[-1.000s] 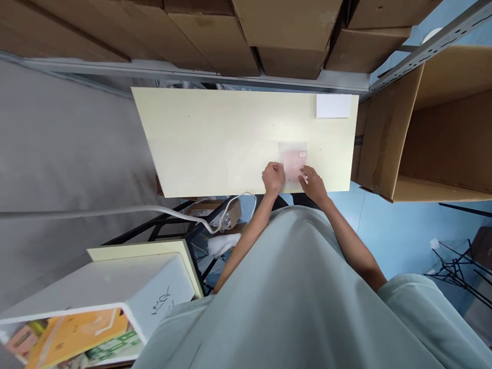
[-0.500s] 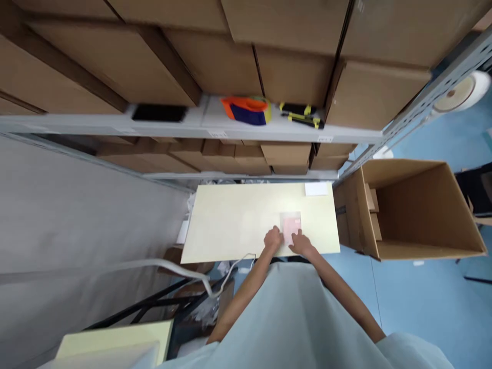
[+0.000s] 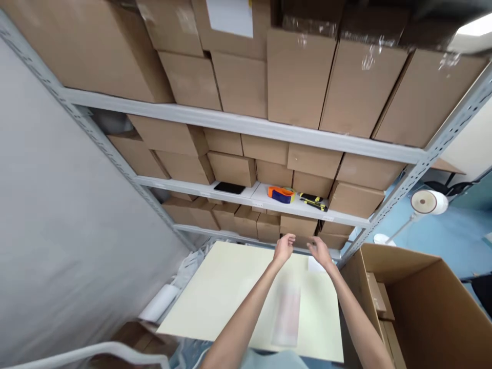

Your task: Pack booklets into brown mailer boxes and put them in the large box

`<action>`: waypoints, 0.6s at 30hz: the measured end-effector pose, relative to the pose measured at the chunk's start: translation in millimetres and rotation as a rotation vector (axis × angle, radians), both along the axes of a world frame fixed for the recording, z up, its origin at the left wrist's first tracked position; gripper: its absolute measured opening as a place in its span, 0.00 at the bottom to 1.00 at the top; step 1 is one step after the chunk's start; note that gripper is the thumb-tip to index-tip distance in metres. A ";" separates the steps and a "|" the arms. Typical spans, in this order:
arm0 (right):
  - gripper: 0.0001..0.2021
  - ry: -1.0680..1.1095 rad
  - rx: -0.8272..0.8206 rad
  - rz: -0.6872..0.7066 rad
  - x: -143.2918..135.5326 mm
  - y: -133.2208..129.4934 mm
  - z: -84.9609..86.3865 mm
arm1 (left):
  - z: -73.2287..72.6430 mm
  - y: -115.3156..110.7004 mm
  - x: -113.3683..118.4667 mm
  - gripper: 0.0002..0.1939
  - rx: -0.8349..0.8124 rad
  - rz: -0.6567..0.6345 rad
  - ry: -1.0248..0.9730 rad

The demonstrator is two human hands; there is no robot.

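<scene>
My left hand (image 3: 284,248) is raised over the far part of the pale tabletop (image 3: 226,287), its fingers loosely bent and apart, with nothing visible in it. To its right, my right hand (image 3: 320,251) is held up in the same way, fingers spread and turned inward. A gap separates the two hands, in front of the lower shelf boxes. Below them, between my forearms, a flat pink and clear item (image 3: 287,318) lies on the table, blurred by motion. Just under my right hand is a small white rectangular piece (image 3: 315,265), partly covered by the wrist.
A metal rack (image 3: 246,121) full of cardboard boxes stands ahead. On its middle shelf lie a black flat object (image 3: 229,187), an orange and blue tape dispenser (image 3: 281,195) and black-yellow cutters (image 3: 314,202). An open carton (image 3: 434,318) with small boxes inside stands right; a grey wall (image 3: 77,215) left.
Both hands have left the pink item and moved up and forward toward the shelf. The view has tilted upward, showing higher shelves. The pink item stays on the table.
</scene>
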State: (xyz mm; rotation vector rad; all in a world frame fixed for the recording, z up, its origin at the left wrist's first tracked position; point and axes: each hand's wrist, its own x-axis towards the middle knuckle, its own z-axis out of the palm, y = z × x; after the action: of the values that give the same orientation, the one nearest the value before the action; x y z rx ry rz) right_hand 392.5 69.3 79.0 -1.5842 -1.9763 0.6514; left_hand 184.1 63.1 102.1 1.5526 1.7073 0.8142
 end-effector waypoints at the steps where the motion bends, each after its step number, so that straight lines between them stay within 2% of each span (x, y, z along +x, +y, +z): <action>1: 0.20 -0.003 0.061 0.004 2.2 18.8 20.1 | 14.7 12.6 6.8 0.25 0.052 -0.006 -0.042; 5: 0.22 -0.188 0.227 -0.015 0.8 76.0 92.6 | 67.8 54.6 32.1 0.23 0.204 -0.013 -0.159; 7: 0.22 -0.321 0.231 -0.041 -3.4 94.1 115.7 | 87.2 68.5 40.4 0.24 0.236 -0.015 -0.180; 9: 0.21 -0.392 0.197 -0.056 -7.3 106.4 128.1 | 100.0 76.6 45.9 0.25 0.245 -0.015 -0.181; 11: 0.20 -0.430 0.165 -0.070 -10.0 114.0 132.3 | 105.9 79.3 49.2 0.25 0.241 -0.012 -0.173; 13: 0.19 -0.461 0.143 -0.083 -11.9 117.9 131.8 | 105.7 77.6 50.8 0.25 0.231 -0.009 -0.164; 18: 0.17 -0.478 0.141 -0.113 -13.9 122.7 127.7 | 86.4 63.6 50.1 0.25 0.198 -0.010 -0.171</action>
State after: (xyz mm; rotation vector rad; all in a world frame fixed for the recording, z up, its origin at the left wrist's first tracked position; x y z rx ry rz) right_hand 378.5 192.0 206.8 -1.8720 -2.1787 0.0846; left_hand 234.2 126.6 188.5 1.5692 1.5322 1.1062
